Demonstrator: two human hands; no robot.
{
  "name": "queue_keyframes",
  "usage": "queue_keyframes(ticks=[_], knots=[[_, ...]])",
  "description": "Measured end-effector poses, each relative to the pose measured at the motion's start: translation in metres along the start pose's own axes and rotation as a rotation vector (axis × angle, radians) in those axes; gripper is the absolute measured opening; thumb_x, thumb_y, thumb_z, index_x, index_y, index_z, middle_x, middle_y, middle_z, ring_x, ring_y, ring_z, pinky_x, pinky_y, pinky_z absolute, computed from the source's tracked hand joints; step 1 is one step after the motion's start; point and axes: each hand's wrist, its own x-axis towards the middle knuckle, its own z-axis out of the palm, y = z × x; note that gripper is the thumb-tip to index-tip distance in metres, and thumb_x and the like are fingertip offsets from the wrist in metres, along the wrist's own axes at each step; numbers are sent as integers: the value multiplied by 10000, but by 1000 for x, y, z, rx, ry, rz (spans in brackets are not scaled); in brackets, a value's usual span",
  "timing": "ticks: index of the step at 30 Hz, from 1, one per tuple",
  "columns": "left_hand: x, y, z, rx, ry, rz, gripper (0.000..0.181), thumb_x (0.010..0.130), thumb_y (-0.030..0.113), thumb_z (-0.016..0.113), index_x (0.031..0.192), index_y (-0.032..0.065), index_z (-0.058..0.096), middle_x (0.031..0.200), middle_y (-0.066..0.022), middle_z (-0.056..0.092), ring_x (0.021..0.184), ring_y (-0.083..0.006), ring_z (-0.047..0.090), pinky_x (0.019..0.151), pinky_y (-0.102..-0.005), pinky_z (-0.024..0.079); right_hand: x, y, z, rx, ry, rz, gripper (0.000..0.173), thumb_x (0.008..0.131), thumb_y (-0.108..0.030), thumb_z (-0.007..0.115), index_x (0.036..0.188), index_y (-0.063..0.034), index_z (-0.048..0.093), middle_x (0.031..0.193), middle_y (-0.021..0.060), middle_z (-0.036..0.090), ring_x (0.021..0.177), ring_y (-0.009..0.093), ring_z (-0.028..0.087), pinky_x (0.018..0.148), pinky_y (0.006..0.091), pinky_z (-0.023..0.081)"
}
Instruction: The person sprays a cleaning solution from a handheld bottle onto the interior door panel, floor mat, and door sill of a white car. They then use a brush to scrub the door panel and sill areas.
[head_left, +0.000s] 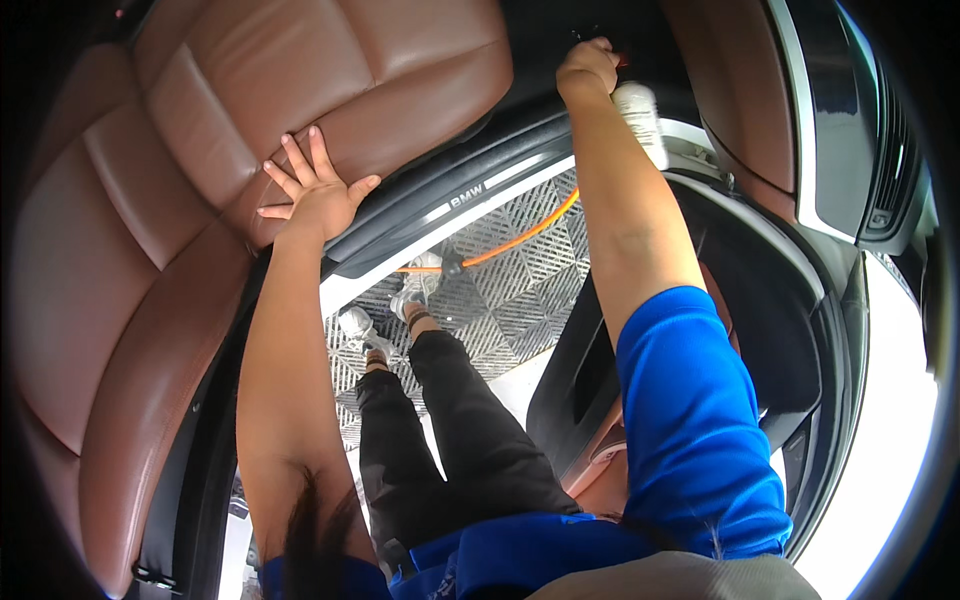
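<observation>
My left hand (322, 199) rests with fingers spread on the side bolster of a brown leather car seat (442, 82); it holds nothing. Further forward, my right hand (592, 64) reaches into the dark footwell (637, 30), its fingers closed around a mostly hidden object with a red part. What that object is, I cannot tell. Just beside my right wrist is a pale, ribbed, blurred thing (641, 120), unclear in kind. An orange hose (525, 234) runs across the floor and passes out of sight behind my right forearm.
The door sill (517, 176), bearing BMW lettering, lies between the seat and the grey grated floor tiles (517, 300). An open car door (772, 330) stands at right, with a brown dash-side panel (750, 97) above it. My shoes (356, 322) are near the sill; the seat backrest (97, 262) rises at left.
</observation>
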Motion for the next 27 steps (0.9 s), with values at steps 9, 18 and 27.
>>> queue_keyframes(ticks=[9,18,27], knots=[[0,-2,3,-21,20,2,1053,799,696,478,1444,241,-218,1501,-110,-284,1354,-439,-250,951,-772,-9,-62,-13,-38,44,-353,-215,752,768,-171,694,1336,87,275,1298,229,468,1188,312,524,889,338,504],[-2,-3,4,-39,48,21,1044,796,698,481,1451,253,-200,1506,-106,-272,1358,-438,-241,951,-775,0,-92,62,-36,236,55,-129,696,738,-133,708,1229,78,263,1185,311,465,977,360,618,817,369,537],[1,-3,4,-42,49,41,1026,805,697,466,1456,247,-187,1508,-113,-265,1356,-444,-238,950,-776,0,-126,98,5,423,186,-209,517,775,-90,587,1212,48,347,1142,294,510,943,438,583,842,454,481]])
